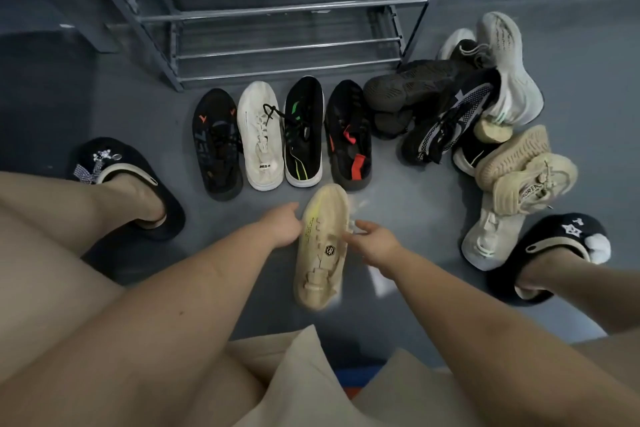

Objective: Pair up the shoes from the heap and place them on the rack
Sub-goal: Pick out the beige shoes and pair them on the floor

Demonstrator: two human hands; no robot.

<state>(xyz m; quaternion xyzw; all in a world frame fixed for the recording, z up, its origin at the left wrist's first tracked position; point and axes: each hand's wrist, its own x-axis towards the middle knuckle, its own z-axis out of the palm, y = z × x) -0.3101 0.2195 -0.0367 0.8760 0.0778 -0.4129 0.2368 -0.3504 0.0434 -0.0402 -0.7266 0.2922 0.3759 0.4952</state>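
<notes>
Beige sneaker (322, 246) held low over the floor (408, 191), toe toward the rack (277, 10). Left hand (282, 225) grasps its left side; right hand (372, 241) pinches the laced side, likely to turn and identify it. Four single shoes (280, 139) lined up before the rack, probably for matching. Heap (485, 121) lies right, holding similar beige shoes. Rack bars carry nothing yet.

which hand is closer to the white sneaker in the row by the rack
Left. The left hand grips the beige shoe just below the white sneaker; the right hand sits further right, across the beige shoe.
</notes>
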